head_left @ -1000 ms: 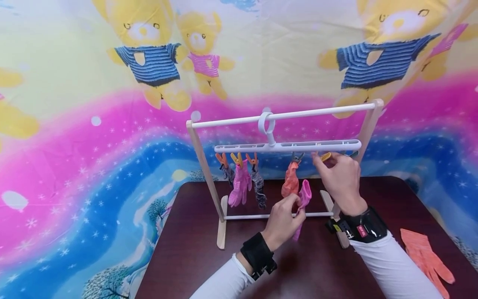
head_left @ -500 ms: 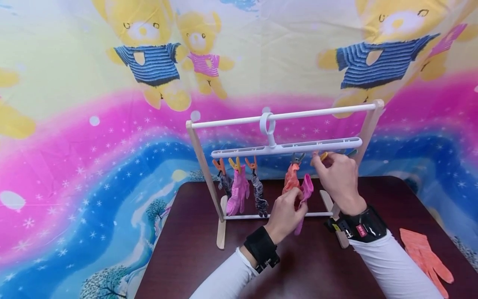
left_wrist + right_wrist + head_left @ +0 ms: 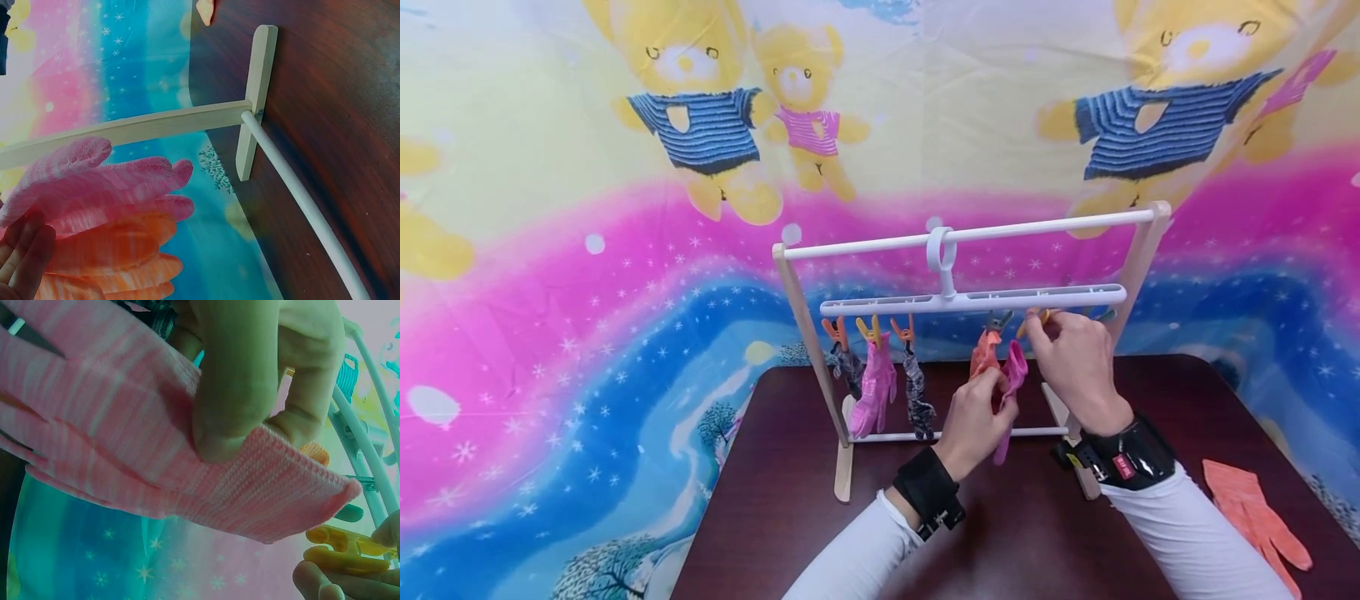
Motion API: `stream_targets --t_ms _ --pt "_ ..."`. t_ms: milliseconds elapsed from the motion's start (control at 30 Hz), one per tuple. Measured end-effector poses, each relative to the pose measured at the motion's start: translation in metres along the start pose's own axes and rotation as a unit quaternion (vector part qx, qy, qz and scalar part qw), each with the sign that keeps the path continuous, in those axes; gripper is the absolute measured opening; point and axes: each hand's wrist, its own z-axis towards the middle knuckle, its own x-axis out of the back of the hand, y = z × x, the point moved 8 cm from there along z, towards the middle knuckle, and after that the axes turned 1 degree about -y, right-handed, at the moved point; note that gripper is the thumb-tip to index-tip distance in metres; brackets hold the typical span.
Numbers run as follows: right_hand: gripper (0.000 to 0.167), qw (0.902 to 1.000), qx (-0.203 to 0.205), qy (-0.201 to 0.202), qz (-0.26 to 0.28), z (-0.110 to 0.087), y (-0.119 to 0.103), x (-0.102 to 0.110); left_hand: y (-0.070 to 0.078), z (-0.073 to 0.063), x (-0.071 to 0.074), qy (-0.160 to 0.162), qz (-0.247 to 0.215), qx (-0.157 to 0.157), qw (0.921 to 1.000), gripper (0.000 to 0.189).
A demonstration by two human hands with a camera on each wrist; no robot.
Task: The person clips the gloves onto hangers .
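Note:
My left hand point(image 3: 976, 421) pinches a pink knit glove point(image 3: 1015, 371) near its cuff; in the right wrist view the thumb lies across the pink glove point(image 3: 119, 419). My right hand point(image 3: 1078, 362) pinches a yellow clothespin point(image 3: 347, 553) below the right half of a white hanger point(image 3: 1000, 302). The glove's cuff is just below the clothespin, apart from it in the right wrist view. An orange glove point(image 3: 985, 354) hangs from a grey-green clothespin point(image 3: 998, 320) beside the left hand. In the left wrist view the pink glove's fingers overlap the orange glove point(image 3: 112, 247).
The hanger hooks over the top bar point(image 3: 1045, 227) of a wooden rack. At its left, a pink glove point(image 3: 872, 392) and two dark mottled gloves hang from orange and yellow clothespins. Another orange glove point(image 3: 1251, 508) lies on the dark table point(image 3: 760, 533) at right. A patterned cloth hangs behind.
The left hand has raised the pink glove's cuff slightly toward the yellow clothespin. The right hand has shifted slightly left and down. The hanger's left end has dropped a little, swinging its gloves.

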Motion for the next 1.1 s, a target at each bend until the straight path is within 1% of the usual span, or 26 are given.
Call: stream_targets --t_ms 200,400,600,733,900,1100 --pt "0.043 0.9998 0.000 -0.011 -0.015 -0.001 -0.003 -0.003 0.002 0.005 0.002 0.009 0.005 -0.006 0.9999 0.016" --pt "0.043 0.9997 0.000 -0.017 -0.019 -0.001 -0.006 -0.004 0.003 0.011 0.004 0.017 0.008 -0.008 0.9998 0.015" --pt "0.044 0.9996 0.000 -0.020 -0.019 -0.001 -0.006 -0.007 0.005 0.014 0.006 0.022 0.025 -0.015 0.9993 0.016" --pt "0.046 0.9992 -0.001 -0.026 -0.031 -0.002 -0.005 -0.008 0.006 0.016 0.006 0.023 0.025 -0.020 0.9992 0.016" --pt "0.048 0.9984 -0.008 -0.028 -0.049 -0.003 -0.005 -0.007 0.005 0.018 0.007 0.022 0.015 -0.014 0.9996 0.016" --pt "0.048 0.9978 -0.014 -0.032 -0.056 -0.003 -0.004 -0.008 0.005 0.021 0.006 0.013 0.002 -0.004 0.9999 0.016"
